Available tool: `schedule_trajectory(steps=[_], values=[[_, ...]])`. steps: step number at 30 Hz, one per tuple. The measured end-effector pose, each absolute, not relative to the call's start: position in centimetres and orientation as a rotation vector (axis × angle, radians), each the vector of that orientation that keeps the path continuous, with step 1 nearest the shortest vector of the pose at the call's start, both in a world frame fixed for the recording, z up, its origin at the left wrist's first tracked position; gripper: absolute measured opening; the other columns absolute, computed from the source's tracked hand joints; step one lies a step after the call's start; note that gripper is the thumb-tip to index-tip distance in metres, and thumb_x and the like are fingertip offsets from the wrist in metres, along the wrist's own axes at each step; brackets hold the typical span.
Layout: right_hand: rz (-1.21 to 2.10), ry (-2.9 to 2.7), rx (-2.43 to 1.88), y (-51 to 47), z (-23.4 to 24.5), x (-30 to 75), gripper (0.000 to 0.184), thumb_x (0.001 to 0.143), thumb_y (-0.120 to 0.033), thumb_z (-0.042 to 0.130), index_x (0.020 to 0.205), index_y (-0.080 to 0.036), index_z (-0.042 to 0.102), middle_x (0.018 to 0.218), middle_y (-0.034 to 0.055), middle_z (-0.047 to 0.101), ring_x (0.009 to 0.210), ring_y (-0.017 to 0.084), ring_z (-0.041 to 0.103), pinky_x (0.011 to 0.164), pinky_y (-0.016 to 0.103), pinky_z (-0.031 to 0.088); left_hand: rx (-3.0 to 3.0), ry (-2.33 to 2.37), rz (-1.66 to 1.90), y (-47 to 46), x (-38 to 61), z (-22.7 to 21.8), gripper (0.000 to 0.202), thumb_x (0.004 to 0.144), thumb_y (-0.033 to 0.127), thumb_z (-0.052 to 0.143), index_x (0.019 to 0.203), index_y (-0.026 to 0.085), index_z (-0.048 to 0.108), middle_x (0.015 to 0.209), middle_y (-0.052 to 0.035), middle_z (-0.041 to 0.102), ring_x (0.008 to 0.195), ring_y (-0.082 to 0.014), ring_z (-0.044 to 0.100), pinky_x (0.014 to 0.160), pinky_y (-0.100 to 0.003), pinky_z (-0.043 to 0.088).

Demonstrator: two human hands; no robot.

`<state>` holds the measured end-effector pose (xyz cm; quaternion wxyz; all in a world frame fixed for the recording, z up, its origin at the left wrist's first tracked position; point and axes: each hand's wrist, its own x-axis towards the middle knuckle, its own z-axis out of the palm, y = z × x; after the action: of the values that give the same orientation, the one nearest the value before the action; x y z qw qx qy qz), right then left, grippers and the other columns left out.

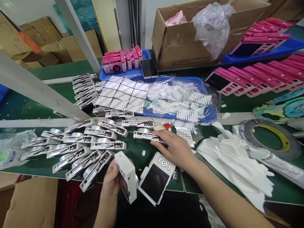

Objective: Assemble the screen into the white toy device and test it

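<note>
My left hand is wrapped round a white toy camera, held on edge at the bench's front with its dark screen half turned away. My right hand has its fingers and thumb closed on the right end of another white camera unit, which lies on edge with its wiring showing. Just behind those fingertips is a small object with a red end. Between my hands, a white camera back with a dark screen and silver buttons rests tilted at the bench edge.
Many open white camera units crowd the left. Behind lie label sheets and a blue tray of bagged labels. Pink cameras, a cardboard box, white gloves and a tape roll stand round the right and back.
</note>
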<state>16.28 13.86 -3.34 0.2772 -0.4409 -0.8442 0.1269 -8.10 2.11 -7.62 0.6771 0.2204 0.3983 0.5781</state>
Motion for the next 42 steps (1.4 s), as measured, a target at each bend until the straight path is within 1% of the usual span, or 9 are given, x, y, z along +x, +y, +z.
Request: schedule_trajectory(steps=[5, 9, 14, 19, 24, 30, 36, 42], values=[[0.335, -2.265, -1.18, 13.87, -3.39, 16.29, 0.035, 0.105, -0.042, 0.048, 0.119, -0.019, 0.07, 0.106, 0.008, 0.079, 0.091, 0.023, 0.077, 0.065, 0.033, 0.061, 0.487, 0.899, 1.311, 2.12, -7.98, -7.57, 0.043, 0.078, 0.056, 0.078, 0.096, 0.017, 0.074, 0.08, -0.0059, 0.068, 0.073, -0.0195, 0.064, 0.062, -0.028, 0.052], [0.328, -2.262, -1.182, 13.78, -3.47, 16.29, 0.036, 0.105, -0.043, 0.047, 0.118, -0.018, 0.07, 0.106, 0.0081, 0.079, 0.089, 0.023, 0.077, 0.064, 0.034, 0.061, 0.477, 0.898, 1.318, 2.01, -8.01, -7.65, 0.042, 0.078, 0.055, 0.078, 0.098, 0.018, 0.075, 0.083, -0.0057, 0.068, 0.071, -0.0181, 0.063, 0.062, -0.028, 0.052], [0.337, -2.265, -1.197, 13.79, -3.46, 16.31, 0.033, 0.105, -0.043, 0.048, 0.119, -0.021, 0.069, 0.106, 0.0075, 0.079, 0.09, 0.022, 0.077, 0.064, 0.032, 0.06, 0.472, 0.916, 1.321, 1.93, -8.14, -7.8, 0.044, 0.076, 0.056, 0.079, 0.099, 0.018, 0.075, 0.087, -0.0077, 0.071, 0.075, -0.0213, 0.065, 0.062, -0.03, 0.053], [0.347, -2.268, -1.19, 13.9, -3.4, 16.31, 0.035, 0.105, -0.043, 0.047, 0.119, -0.02, 0.069, 0.106, 0.0079, 0.079, 0.09, 0.023, 0.077, 0.065, 0.033, 0.061, 0.476, 0.907, 1.315, 1.99, -8.17, -7.88, 0.043, 0.077, 0.056, 0.079, 0.098, 0.019, 0.075, 0.084, -0.0059, 0.07, 0.072, -0.019, 0.063, 0.062, -0.029, 0.052], [0.366, -2.27, -1.209, 13.84, -3.38, 16.29, 0.033, 0.104, -0.041, 0.049, 0.12, -0.023, 0.07, 0.108, 0.0081, 0.079, 0.092, 0.024, 0.077, 0.067, 0.034, 0.062, 0.488, 0.897, 1.308, 1.98, -8.28, -8.0, 0.043, 0.078, 0.057, 0.078, 0.099, 0.02, 0.075, 0.085, -0.0062, 0.071, 0.072, -0.0188, 0.063, 0.062, -0.028, 0.052], [0.367, -2.269, -1.201, 13.81, -3.35, 16.32, 0.035, 0.105, -0.042, 0.048, 0.12, -0.02, 0.07, 0.108, 0.0085, 0.079, 0.091, 0.024, 0.077, 0.065, 0.034, 0.061, 0.497, 0.891, 1.293, 1.98, -8.38, -7.99, 0.043, 0.079, 0.056, 0.077, 0.099, 0.019, 0.076, 0.085, -0.0066, 0.071, 0.07, -0.0179, 0.063, 0.063, -0.028, 0.052], [0.369, -2.268, -1.199, 13.85, -3.4, 16.35, 0.033, 0.104, -0.042, 0.049, 0.12, -0.022, 0.069, 0.108, 0.008, 0.079, 0.092, 0.023, 0.077, 0.067, 0.033, 0.061, 0.487, 0.905, 1.292, 1.98, -8.35, -7.88, 0.044, 0.077, 0.057, 0.079, 0.098, 0.018, 0.075, 0.084, -0.0068, 0.071, 0.073, -0.0193, 0.064, 0.065, -0.029, 0.052], [0.356, -2.268, -1.192, 13.85, -3.49, 16.32, 0.034, 0.105, -0.042, 0.048, 0.119, -0.021, 0.07, 0.106, 0.0078, 0.079, 0.09, 0.023, 0.077, 0.065, 0.033, 0.06, 0.476, 0.923, 1.286, 1.97, -8.41, -8.0, 0.045, 0.075, 0.056, 0.08, 0.097, 0.017, 0.075, 0.086, -0.0078, 0.072, 0.071, -0.0202, 0.065, 0.064, -0.031, 0.053]])
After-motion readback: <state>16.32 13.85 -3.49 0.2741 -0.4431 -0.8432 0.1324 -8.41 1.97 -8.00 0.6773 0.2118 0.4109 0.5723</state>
